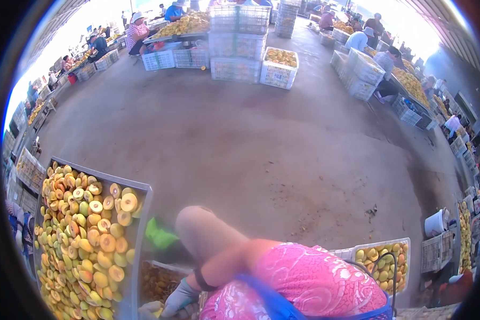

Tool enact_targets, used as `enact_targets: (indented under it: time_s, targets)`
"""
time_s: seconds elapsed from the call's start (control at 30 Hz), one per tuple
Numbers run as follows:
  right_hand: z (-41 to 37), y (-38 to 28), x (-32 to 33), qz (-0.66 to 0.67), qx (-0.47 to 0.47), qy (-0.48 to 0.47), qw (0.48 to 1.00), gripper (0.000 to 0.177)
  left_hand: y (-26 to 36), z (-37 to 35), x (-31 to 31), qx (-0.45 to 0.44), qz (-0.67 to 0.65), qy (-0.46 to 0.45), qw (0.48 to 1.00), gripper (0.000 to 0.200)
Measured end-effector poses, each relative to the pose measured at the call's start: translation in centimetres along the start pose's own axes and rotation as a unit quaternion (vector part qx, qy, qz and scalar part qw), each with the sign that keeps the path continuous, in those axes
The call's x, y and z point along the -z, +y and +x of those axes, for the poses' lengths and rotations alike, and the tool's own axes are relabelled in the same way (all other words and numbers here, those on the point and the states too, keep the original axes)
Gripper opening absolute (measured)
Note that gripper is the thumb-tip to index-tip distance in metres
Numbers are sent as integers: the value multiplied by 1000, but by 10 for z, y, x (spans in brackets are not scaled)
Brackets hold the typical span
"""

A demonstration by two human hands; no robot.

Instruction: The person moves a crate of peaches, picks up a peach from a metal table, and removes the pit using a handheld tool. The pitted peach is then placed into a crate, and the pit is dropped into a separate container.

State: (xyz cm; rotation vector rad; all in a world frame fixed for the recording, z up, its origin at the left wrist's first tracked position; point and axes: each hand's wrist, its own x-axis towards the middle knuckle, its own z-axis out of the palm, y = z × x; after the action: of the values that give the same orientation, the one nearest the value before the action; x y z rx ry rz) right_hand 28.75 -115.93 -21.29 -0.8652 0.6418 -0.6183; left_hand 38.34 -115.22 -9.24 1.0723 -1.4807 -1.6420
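Observation:
My right hand [179,298], in a pale grey glove with a dark band at the wrist, reaches down at the bottom edge. A pale gloved shape beside it [151,308] looks like my left hand, mostly cut off. The fingers of both are too hidden to read, and I cannot make out anything held. Both are nearest a crate of dark pieces [162,280], between my knee and a large grey-rimmed tray [144,213]. Halved yellow-orange fruit [85,234] fills the tray, some with cut faces up.
Bright green item [160,233] beside the tray. A fruit-filled white crate [409,266] stands behind me at right, with a white bucket [436,223] farther off. Stacked crates [237,48] and a crate of fruit [279,74] stand across the floor. Other people work at fruit-covered tables.

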Motion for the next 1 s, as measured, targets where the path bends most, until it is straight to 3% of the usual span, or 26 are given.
enact_targets:
  time_s: [0.67,0.73,0.83,1.0]
  targets:
    - [-2,9,6,-1,24,-17,1000,40,0,4,-4,-11,17,0,1000,43]
    - [1,12,1,-57,84,56,993,40,0,4,-4,-11,21,0,1000,44]
    - [-2,8,-1,-125,57,56,989,41,1,3,-3,-13,22,1,1000,45]
    - [4,12,-13,-41,62,84,994,40,0,2,-2,-13,23,4,1000,48]
